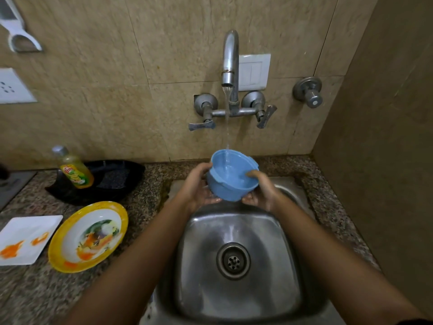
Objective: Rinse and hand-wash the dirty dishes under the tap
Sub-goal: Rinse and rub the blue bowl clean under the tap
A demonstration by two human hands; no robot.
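While the left hand point(196, 186) and right hand point(263, 192) grip the blue bowl point(230, 180) at frame centre, water from the tap point(230, 55) streams into it above the sink point(262, 289). Lower left, a soiled yellow-rimmed plate point(122, 216) and white plate point(30, 226) lie on the counter point(143, 202).

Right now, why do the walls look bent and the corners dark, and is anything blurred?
Head view: the wide-angle lens bows the wall tiles and darkens the corners; soft glare lies on the sink round the drain; the white square plate and yellow-rimmed plate at the left are slightly smeared; the blue bowl under the tap is fairly sharp.
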